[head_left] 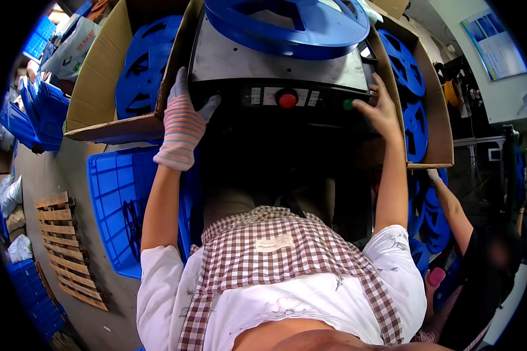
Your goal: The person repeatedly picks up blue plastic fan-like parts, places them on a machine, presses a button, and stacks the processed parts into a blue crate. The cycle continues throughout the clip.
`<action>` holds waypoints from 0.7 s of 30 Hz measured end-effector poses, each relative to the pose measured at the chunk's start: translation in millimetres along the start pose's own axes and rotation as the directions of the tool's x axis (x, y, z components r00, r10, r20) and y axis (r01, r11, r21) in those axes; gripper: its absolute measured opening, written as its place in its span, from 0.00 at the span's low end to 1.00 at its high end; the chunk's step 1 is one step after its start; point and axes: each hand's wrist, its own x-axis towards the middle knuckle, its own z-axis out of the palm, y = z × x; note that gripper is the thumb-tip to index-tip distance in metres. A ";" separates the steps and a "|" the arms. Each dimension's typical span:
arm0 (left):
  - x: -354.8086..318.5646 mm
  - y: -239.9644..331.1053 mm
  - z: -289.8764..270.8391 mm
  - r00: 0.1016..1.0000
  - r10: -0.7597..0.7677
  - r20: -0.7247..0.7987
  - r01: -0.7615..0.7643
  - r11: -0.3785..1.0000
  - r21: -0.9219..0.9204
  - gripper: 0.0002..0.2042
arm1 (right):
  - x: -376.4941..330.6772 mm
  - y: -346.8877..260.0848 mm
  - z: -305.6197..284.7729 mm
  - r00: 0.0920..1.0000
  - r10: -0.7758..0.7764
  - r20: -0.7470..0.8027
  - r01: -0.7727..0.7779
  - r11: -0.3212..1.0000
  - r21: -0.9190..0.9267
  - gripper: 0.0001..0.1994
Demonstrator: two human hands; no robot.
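Observation:
A dark machine with a pale metal top (275,69) stands in front of me, a blue plastic reel (287,42) lying on it. My left hand (181,123), in a striped knitted glove, rests at the left end of the black front panel. Its fingers are stretched along the side and its thumb lies on the panel's left end, covering whatever is beneath. My bare right hand (383,108) is at the other end, fingers spread, thumb at a green button (348,105). Between the hands sits a red button (287,99). Neither hand holds anything.
Cardboard boxes with blue reels flank the machine, one at left (93,93) and one at right (439,117). A blue crate (114,205) stands below the left box, near a wooden pallet (70,251). Another person's arm (454,207) reaches in at right.

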 end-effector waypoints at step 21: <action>-198.4 -47.9 -59.0 0.966 -0.254 0.048 0.250 0.965 0.074 0.19 | -13.8 -73.2 -9.5 0.859 -0.451 -0.243 0.477 0.877 0.056 0.18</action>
